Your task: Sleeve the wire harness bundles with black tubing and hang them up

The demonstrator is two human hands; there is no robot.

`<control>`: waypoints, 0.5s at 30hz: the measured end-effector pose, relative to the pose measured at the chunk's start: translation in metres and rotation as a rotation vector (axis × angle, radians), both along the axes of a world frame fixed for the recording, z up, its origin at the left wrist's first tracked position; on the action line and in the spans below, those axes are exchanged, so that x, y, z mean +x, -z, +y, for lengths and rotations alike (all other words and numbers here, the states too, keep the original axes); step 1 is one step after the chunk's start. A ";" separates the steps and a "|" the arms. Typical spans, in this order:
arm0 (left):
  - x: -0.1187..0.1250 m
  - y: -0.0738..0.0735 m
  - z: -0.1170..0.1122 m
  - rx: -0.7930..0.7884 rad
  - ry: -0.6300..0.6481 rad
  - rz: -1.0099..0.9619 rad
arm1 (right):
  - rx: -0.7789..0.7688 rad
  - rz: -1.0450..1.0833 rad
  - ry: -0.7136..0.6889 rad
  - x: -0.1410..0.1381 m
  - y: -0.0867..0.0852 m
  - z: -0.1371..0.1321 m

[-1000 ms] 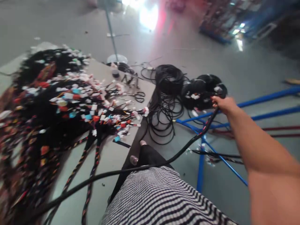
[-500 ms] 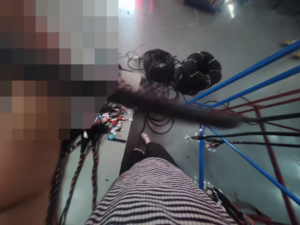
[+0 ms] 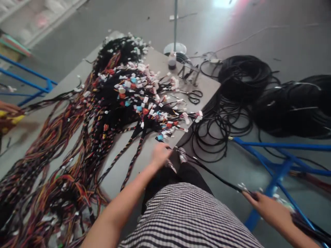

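Observation:
A big heap of wire harnesses point(image 3: 103, 113) with white, red and blue connectors covers the grey table point(image 3: 157, 62). My left hand point(image 3: 160, 154) is at the table's near edge, pinched on the end of a black cable point(image 3: 207, 169) close to a blue connector. That cable runs right across my lap to my right hand point(image 3: 269, 208), which is closed around it low at the right, by the blue rack. Small white connectors show at my right fingers.
Scissors point(image 3: 193, 96), a small bottle point(image 3: 172, 61) and a metal tool lie at the table's far corner. Black cable coils point(image 3: 243, 79) sit on the floor to the right. A blue metal rack point(image 3: 274, 162) stands at my right, and a pole on a round base point(image 3: 175, 46) behind the table.
My view has swung back left onto the table. My right hand has come down from the floor coils to my right side with the cable, and my left hand now holds its other end.

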State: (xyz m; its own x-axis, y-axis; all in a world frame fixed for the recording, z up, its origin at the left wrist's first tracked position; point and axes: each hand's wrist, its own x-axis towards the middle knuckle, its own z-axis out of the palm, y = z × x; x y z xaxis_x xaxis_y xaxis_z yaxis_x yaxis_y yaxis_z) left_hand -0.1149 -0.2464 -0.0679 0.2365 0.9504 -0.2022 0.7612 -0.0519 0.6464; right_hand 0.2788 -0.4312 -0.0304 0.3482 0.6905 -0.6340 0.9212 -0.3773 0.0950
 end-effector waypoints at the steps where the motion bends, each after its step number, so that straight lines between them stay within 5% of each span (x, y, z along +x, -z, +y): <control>1: -0.042 0.010 -0.003 0.005 -0.289 0.147 | -0.043 0.015 -0.035 -0.001 0.013 0.001; 2: -0.077 0.017 -0.008 -0.009 -0.489 0.267 | -0.058 0.056 -0.072 -0.008 0.025 0.008; 4: -0.112 0.026 -0.024 -0.068 -0.663 0.386 | -0.009 0.205 -0.104 -0.041 0.043 0.039; 6: -0.104 0.029 -0.045 -0.201 -0.695 0.323 | 0.077 0.436 -0.053 -0.101 0.055 0.089; 8: -0.071 0.024 -0.061 -0.329 -0.683 0.143 | 0.121 0.738 0.009 -0.179 0.060 0.145; 12: -0.025 -0.011 -0.073 -0.276 -0.596 -0.136 | -0.082 1.312 0.562 -0.329 0.037 0.236; 15: -0.046 -0.040 -0.086 -0.208 -0.631 -0.222 | -0.103 1.405 0.850 -0.393 -0.004 0.277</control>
State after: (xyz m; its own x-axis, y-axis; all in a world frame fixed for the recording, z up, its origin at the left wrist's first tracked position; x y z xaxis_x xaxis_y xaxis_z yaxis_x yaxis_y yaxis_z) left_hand -0.1608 -0.3320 -0.0276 -0.2907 0.8667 -0.4053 0.4540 0.4979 0.7389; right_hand -0.1143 -0.1542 -0.0264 -0.2704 0.5512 -0.7893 -0.1529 -0.8341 -0.5300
